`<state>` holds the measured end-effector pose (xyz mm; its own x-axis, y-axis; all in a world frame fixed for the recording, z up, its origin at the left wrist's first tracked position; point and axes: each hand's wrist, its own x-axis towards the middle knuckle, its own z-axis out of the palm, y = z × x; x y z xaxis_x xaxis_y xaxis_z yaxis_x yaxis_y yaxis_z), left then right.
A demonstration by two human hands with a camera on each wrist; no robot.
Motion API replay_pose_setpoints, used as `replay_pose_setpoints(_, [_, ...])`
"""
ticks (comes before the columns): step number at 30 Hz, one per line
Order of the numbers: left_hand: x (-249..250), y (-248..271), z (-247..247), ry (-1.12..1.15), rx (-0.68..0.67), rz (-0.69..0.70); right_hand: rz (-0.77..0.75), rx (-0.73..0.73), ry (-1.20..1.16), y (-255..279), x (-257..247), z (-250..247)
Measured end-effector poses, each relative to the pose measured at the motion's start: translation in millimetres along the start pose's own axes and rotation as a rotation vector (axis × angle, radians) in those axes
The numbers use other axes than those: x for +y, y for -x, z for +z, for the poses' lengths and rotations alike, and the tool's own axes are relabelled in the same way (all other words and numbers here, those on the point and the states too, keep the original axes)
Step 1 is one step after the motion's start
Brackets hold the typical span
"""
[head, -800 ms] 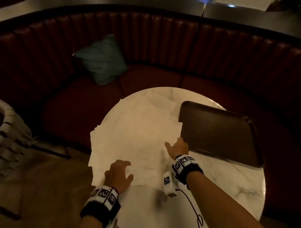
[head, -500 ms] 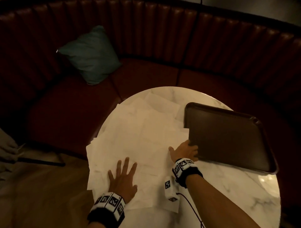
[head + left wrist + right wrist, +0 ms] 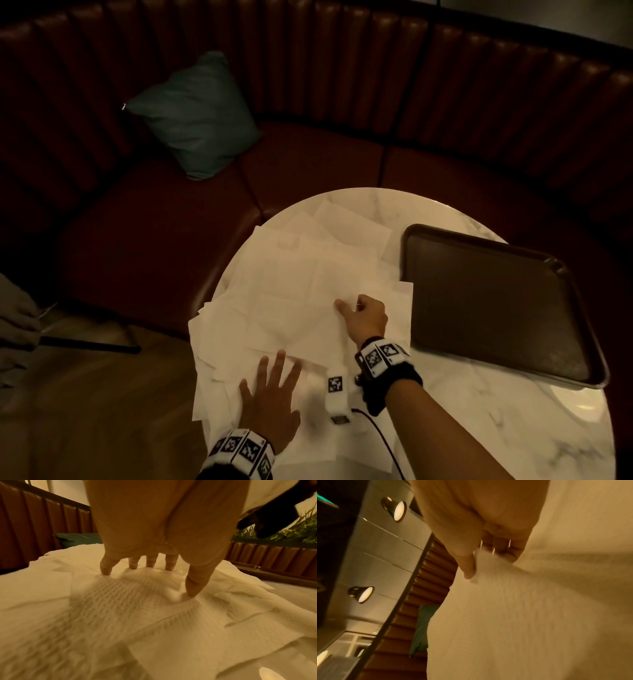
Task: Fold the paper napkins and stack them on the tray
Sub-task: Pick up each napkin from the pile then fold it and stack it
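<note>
- We note a dark red padded bench (image 3: 154,240) curving round the far and left sides of the scene, with a teal cushion (image 3: 195,113) leaning on its back rest at the far left.
- We see a round white marble table (image 3: 496,428) just near of the bench; its left half is covered with paper.
- A dark brown tray (image 3: 496,308) sits on the right part of the table, bare inside; its left rim lies just beside the paper.
- The paper napkins (image 3: 291,291) lie unfolded in a loose, overlapping heap on the left half of the table; some edges hang over the left rim. None are on the tray.
- Left hand (image 3: 270,404): we record it flat on the near part of the heap, fingers (image 3: 106,566) straight and spread, tips pressing on the paper.
- Right hand (image 3: 364,315): farther in and right of the left hand, near the tray's left rim. In the wrist view its curled fingers (image 3: 513,553) and thumb pinch a raised bit of the top napkin (image 3: 513,601).
- Both wrists carry bands with black-and-white markers (image 3: 380,356).
</note>
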<state>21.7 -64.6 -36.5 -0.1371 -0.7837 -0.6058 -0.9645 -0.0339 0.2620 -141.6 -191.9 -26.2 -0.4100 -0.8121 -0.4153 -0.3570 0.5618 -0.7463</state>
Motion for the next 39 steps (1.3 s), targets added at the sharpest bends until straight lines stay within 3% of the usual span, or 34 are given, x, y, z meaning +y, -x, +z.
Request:
replay_pose_setpoints(3, [6,4,-9,0.164,0.100,-0.044,-0.160,-0.006,0.034,11,5,-30])
replay_pose_setpoints(8, [31,17,-33,0.684,0.539,-0.056,-0.219,-0.179,-0.171,35,12,-94])
replay_pose_setpoints(10, [58,26,-44,0.947,0.501,-0.081,-0.206,-0.218,-0.332,56,13,-127])
replay_pose_setpoints(13, [96,34,-47,1.286,0.314,-0.113,-0.137,-0.316,-0.466,79,22,-171])
replay_pose_setpoints(16, [122,47,-46,1.277,0.250,0.061,-0.061,-0.358,-0.519,96,36,-221])
replay_pose_setpoints(20, [156,70,-45,1.411,-0.101,0.289,-0.003,-0.355,-0.584,114,58,-276])
replay_pose_setpoints(23, [187,92,-44,1.482,-0.187,0.397,-0.067,-0.417,-0.603,128,74,-301])
replay_pose_setpoints(26, [206,104,-43,1.559,-0.112,0.436,-0.184,-0.338,-0.547,133,93,-322])
replay_pose_setpoints(31, [219,113,-39,1.416,0.092,0.430,-0.318,-0.147,-0.546,148,110,-348])
replay_pose_setpoints(34, [225,122,-41,1.412,0.065,0.448,-0.402,-0.072,-0.519,154,115,-354])
replay_pose_setpoints(39, [228,127,-43,1.236,0.149,0.456,-0.410,-0.147,-0.407,164,120,-368])
